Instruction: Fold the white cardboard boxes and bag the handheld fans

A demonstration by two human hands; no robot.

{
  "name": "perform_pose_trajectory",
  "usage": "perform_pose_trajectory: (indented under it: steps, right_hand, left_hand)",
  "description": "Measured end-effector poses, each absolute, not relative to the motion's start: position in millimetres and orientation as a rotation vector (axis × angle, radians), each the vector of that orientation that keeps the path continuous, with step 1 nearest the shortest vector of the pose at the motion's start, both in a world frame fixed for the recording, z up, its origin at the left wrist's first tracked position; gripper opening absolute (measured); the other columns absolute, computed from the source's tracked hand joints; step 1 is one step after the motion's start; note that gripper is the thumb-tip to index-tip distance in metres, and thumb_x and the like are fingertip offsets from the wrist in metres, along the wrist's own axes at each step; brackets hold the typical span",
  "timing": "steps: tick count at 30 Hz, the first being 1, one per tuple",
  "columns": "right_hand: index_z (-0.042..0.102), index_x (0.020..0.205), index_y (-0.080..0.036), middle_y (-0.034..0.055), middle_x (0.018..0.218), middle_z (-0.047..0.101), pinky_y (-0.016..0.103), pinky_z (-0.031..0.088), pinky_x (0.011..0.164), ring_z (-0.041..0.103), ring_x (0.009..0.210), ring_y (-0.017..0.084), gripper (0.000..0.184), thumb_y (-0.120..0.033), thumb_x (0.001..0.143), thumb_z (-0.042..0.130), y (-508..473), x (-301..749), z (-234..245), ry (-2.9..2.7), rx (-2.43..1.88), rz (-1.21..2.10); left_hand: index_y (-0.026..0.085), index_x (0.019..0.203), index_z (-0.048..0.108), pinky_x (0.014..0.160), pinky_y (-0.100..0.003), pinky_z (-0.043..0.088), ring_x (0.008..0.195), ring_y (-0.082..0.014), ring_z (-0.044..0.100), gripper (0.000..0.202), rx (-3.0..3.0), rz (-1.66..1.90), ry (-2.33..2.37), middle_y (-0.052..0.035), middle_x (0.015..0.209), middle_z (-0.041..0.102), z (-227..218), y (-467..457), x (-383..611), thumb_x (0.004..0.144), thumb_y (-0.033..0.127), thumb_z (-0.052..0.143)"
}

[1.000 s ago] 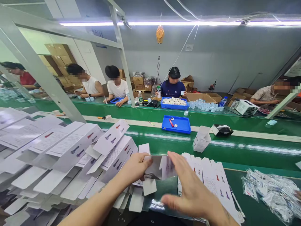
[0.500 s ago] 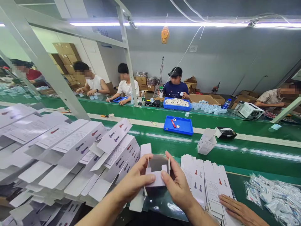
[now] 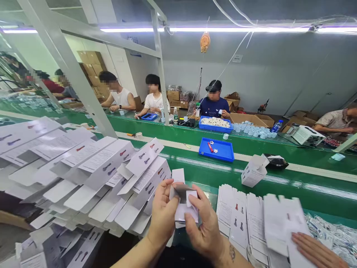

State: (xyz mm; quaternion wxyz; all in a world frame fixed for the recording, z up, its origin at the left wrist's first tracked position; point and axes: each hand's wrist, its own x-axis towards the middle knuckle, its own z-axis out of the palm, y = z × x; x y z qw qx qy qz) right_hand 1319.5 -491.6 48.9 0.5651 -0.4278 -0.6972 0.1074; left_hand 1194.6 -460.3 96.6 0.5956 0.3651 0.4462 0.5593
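Both hands grip one small white carton [image 3: 184, 210]. The left hand [image 3: 163, 216] clamps its left side; the right hand [image 3: 206, 229] closes on its lower right, thumb pressed on an end flap. Left of the grip, a pile of folded cartons [image 3: 92, 167] crowds up against the left hand. Right of the grip lie rows of flat carton blanks [image 3: 240, 219], with another person's hand [image 3: 315, 251] resting on them. Beyond the grip, on the green belt [image 3: 292, 182], stand an erected box [image 3: 252, 174] and a blue tray [image 3: 216, 149].
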Motion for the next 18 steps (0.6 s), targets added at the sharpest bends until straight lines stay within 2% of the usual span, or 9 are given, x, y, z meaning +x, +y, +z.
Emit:
perform_pose_trajectory:
  steps: [2,5,7,9,11,13,14,16,18]
  right_hand:
    - [0.051,0.124,-0.02,0.0187,0.143,0.041,0.048,0.048,0.101,0.048,0.13,0.032,0.037,-0.03,0.088,0.054,-488,1325,49,-1.744,-0.995,0.188]
    - [0.06,0.11,-0.02,0.0158,0.127,0.053,0.043,0.053,0.092,0.058,0.115,0.029,0.03,-0.039,0.088,0.053,-478,1336,56,-1.688,-1.0,0.255]
    - [0.063,0.104,-0.02,0.0134,0.118,0.057,0.041,0.055,0.087,0.061,0.107,0.026,0.028,-0.038,0.09,0.047,-471,1341,65,-1.643,-0.959,0.311]
    - [0.064,0.1,-0.02,0.0121,0.115,0.058,0.039,0.055,0.085,0.063,0.103,0.024,0.027,-0.032,0.091,0.042,-467,1342,75,-1.652,-0.899,0.355]
    - [0.065,0.097,-0.021,0.0117,0.115,0.059,0.038,0.056,0.085,0.064,0.102,0.024,0.026,-0.027,0.091,0.04,-466,1340,83,-1.699,-0.854,0.391]
    - [0.065,0.096,-0.023,0.0114,0.116,0.059,0.038,0.056,0.086,0.064,0.105,0.025,0.027,-0.025,0.092,0.039,-467,1337,82,-1.752,-0.845,0.412]
    - [0.066,0.096,-0.024,0.011,0.117,0.059,0.037,0.057,0.085,0.064,0.105,0.025,0.027,-0.024,0.092,0.039,-467,1336,78,-1.764,-0.861,0.405]
    - [0.068,0.095,-0.027,0.0098,0.12,0.059,0.039,0.058,0.085,0.065,0.103,0.027,0.028,-0.025,0.093,0.041,-463,1336,64,-1.74,-0.923,0.318]
    - [0.069,0.103,-0.031,0.01,0.121,0.059,0.041,0.06,0.081,0.067,0.098,0.029,0.024,-0.025,0.089,0.05,-454,1338,46,-1.719,-1.025,0.154]
  left_hand:
    - [0.023,0.101,0.047,0.07,-0.029,0.049,0.08,-0.0179,0.064,0.044,0.768,1.292,1.013,-0.0005,0.095,0.068,101,-458,1196,0.064,0.018,0.071]
    - [0.019,0.096,0.055,0.077,-0.031,0.05,0.091,-0.0224,0.065,0.041,0.746,1.186,0.856,-0.005,0.096,0.071,108,-459,1193,0.064,0.029,0.078]
    - [0.018,0.086,0.059,0.081,-0.031,0.05,0.092,-0.0223,0.065,0.033,0.72,1.109,0.725,-0.0056,0.091,0.072,111,-456,1187,0.069,0.04,0.077]
    - [0.019,0.08,0.058,0.077,-0.028,0.05,0.086,-0.0178,0.065,0.028,0.709,1.053,0.663,-0.003,0.093,0.072,113,-451,1180,0.074,0.04,0.075]
    - [0.025,0.098,0.06,0.075,-0.027,0.05,0.087,-0.0166,0.066,0.029,0.795,0.975,0.641,-0.0014,0.11,0.07,112,-447,1172,0.074,0.033,0.076]
    - [0.033,0.127,0.051,0.086,-0.033,0.05,0.106,-0.0218,0.063,0.057,0.997,0.911,0.652,-0.0037,0.131,0.062,110,-447,1166,0.075,0.028,0.075]
    - [0.033,0.135,0.047,0.095,-0.037,0.047,0.117,-0.0243,0.058,0.064,1.113,0.913,0.684,-0.0054,0.136,0.059,108,-448,1166,0.077,0.027,0.073]
    - [0.026,0.127,0.06,0.11,-0.038,0.035,0.127,-0.0264,0.051,0.051,1.324,1.011,0.802,-0.0073,0.134,0.061,103,-447,1170,0.077,0.025,0.069]
    - [0.021,0.109,0.071,0.103,-0.039,0.042,0.112,-0.028,0.061,0.033,1.318,1.107,0.944,-0.0101,0.115,0.071,96,-442,1178,0.078,0.029,0.064]
